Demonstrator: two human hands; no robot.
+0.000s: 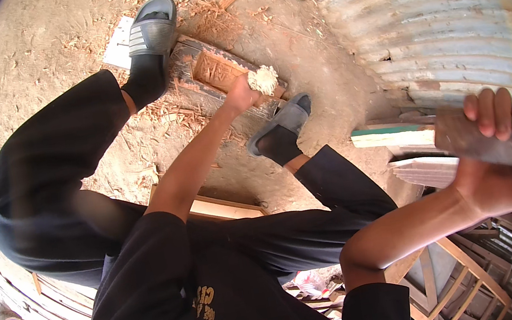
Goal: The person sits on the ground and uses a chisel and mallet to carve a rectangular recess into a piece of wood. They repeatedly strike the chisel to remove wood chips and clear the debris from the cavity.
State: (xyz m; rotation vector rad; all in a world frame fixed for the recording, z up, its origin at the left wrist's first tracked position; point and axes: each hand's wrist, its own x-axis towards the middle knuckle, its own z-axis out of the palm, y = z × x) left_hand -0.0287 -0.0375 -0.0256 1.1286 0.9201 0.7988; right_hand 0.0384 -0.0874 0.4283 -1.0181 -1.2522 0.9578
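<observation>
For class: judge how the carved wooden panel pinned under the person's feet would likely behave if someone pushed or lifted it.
The carved wooden panel looks thick and rigid, so it would probably stay stiff, not flex. It lies flat on the sandy ground, so it likely slides rather than rolls or tips. Both sandalled feet rest on or against it, and the left hand presses a pale wad onto it, so it probably shifts easily if unbraced.

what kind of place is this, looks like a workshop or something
Most likely an outdoor woodcarving workshop. A carved wooden panel lies on bare dirt littered with wood chips, corrugated metal sheeting stands alongside, and the right hand holds a wooden block while the left hand works at the panel.
</observation>
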